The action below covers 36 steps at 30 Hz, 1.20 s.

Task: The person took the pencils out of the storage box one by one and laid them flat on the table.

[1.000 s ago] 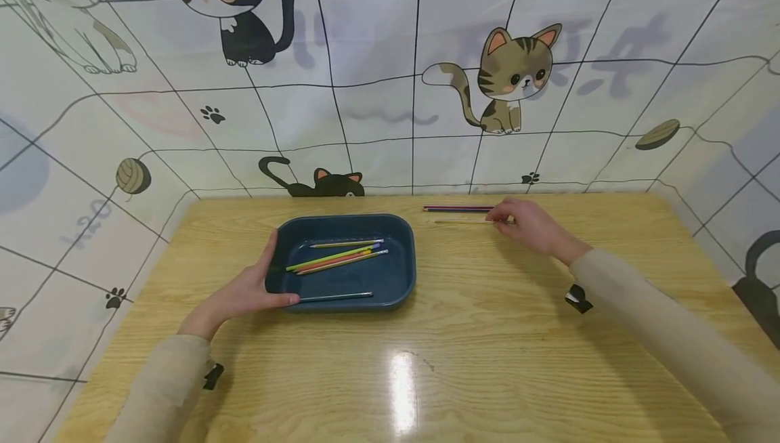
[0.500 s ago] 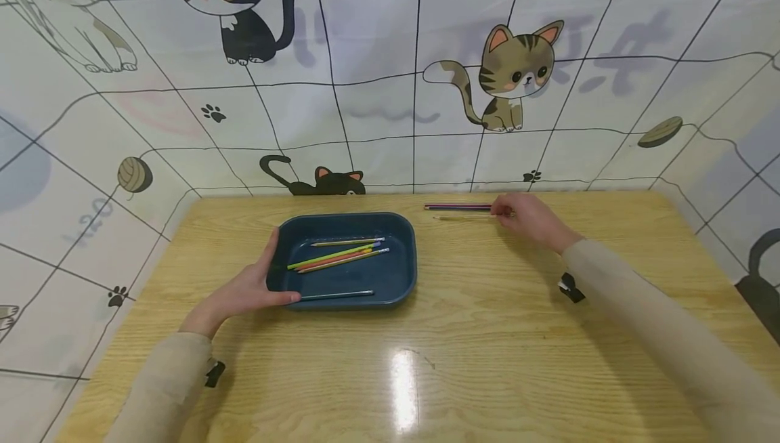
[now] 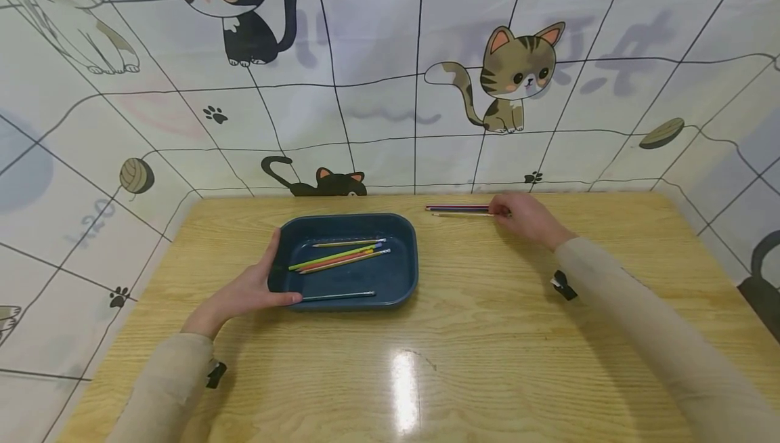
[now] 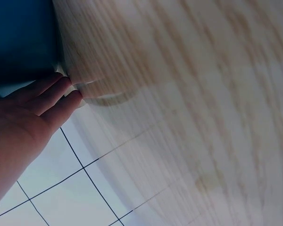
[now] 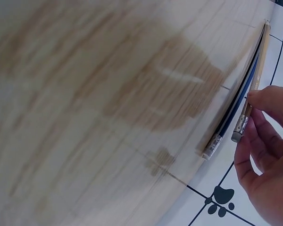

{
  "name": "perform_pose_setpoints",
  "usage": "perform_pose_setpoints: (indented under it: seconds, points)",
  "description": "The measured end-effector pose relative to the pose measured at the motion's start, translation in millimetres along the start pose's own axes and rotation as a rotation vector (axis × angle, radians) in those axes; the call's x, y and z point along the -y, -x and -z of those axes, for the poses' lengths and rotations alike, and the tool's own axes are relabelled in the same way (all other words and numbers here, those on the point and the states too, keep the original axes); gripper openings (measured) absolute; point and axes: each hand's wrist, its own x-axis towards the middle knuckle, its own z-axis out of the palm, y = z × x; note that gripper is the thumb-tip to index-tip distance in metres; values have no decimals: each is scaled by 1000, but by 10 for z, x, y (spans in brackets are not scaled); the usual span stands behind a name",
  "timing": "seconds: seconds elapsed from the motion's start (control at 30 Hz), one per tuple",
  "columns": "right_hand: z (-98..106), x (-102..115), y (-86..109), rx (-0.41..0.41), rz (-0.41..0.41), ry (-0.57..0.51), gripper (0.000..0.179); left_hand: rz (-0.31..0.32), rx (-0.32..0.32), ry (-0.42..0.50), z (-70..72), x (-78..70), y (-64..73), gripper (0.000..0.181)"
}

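Observation:
My left hand (image 3: pixel 244 287) rests against the left end of a dark blue tray (image 3: pixel 405 273), its thumb across the front rim. In the left wrist view its fingers (image 4: pixel 52 101) lie nearly straight beside the tray (image 4: pixel 21 42). My right hand (image 3: pixel 527 216) is at the table's back edge. Its thumb and fingers pinch a natural-wood pencil (image 5: pixel 259 70) near the eraser end, as the right wrist view shows. Dark-coloured pencils (image 3: pixel 453 208) lie just behind it, nearly parallel. Inside the tray are several pencils (image 3: pixel 341 257), among them a dark green one (image 3: pixel 341 296) along the front wall.
The wooden table (image 3: pixel 487 362) extends in front of the tray and to its right. A white wall covering (image 3: pixel 378 111) with printed cats and grid lines rises directly behind the table's back edge and along both sides.
My right hand has shifted slightly back towards the wall with the natural-wood pencil, bringing it closer to the dark pencils. My left hand and the tray have stayed in place.

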Motion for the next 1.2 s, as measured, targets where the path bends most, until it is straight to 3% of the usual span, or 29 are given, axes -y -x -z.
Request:
perform_pose_setpoints:
  seconds: [0.73,1.2]
  points:
    - [-35,-3,-83,45,-14,81,5,3,-6,8,5,-2,5,125]
    - [-60,4,-119,18,-27,128,4,-5,-18,-2,-17,26,-6,124]
